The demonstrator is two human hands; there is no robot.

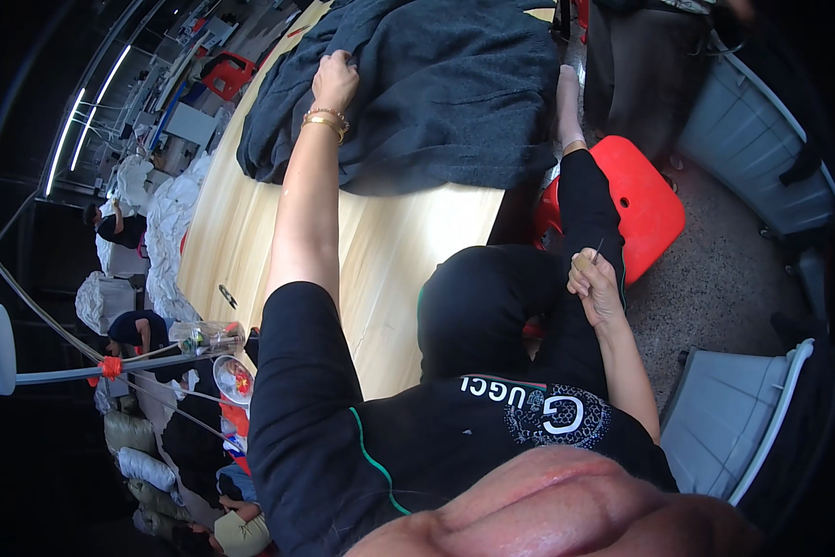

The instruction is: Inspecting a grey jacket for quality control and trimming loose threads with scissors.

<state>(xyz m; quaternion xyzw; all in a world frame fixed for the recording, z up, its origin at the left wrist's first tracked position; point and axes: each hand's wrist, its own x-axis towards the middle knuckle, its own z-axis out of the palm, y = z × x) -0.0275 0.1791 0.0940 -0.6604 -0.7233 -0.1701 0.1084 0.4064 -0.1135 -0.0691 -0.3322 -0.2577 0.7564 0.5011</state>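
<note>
A large dark grey knit garment (436,102) lies spread and rumpled over the far part of the wooden table. My left hand (336,82), with bracelets at the wrist, rests on its left part, fingers curled closed on the cloth. Down at the right, over my thigh, my right hand (596,286) is closed around a small tool (599,246) with a thin dark point sticking up. Its grip is mostly hidden by my fingers, so its exact kind is unclear. The right hand is apart from the garment.
The pale wooden table (390,278) carries a small dark item (227,296) at its left edge, near a clear container (208,337). A red stool (650,209) stands right of my leg. Grey bins (743,139) line the right. Other people (139,330) and white cloth piles (171,241) are leftward.
</note>
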